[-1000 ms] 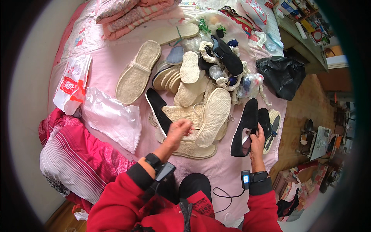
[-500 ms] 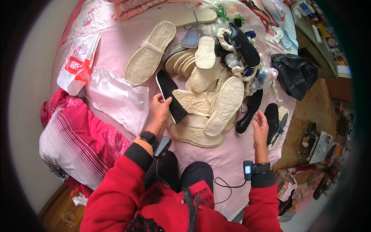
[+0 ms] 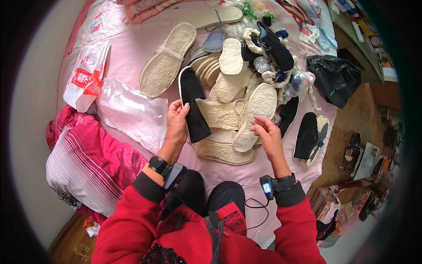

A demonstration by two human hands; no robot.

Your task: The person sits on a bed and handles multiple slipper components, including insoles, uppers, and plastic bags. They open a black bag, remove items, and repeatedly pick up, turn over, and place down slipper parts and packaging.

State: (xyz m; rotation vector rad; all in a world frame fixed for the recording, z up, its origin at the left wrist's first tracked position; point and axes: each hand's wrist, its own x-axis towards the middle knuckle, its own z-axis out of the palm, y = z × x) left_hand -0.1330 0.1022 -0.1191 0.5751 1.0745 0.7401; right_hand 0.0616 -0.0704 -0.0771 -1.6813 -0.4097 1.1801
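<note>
My left hand [image 3: 177, 123] grips a black cloth shoe upper [image 3: 196, 119] with pale edging by its left side, thumb on top. The upper is tilted over a stack of cream soles. My right hand [image 3: 268, 134] hovers over a large cream quilted sole [image 3: 256, 115], its fingers loosely bent and apart, with nothing visible in them. Another black cloth piece [image 3: 289, 115] lies just right of that sole, partly covered. Farther right lies a black shoe upper [image 3: 305, 136] beside a pale sole [image 3: 320, 140].
A tied pair of beige soles [image 3: 169, 59] lies beyond my left hand. Stacked insoles [image 3: 206, 69], a dark shoe [image 3: 276, 46] and white braided cord [image 3: 252, 42] crowd the back. Plastic bags [image 3: 132, 114] and a pink-striped cloth [image 3: 94, 163] lie left; a black bag [image 3: 336, 77] sits right.
My right hand has moved left, from beside the black pieces to over the cream sole. The black upper in my left hand has turned more upright and shows more of its face.
</note>
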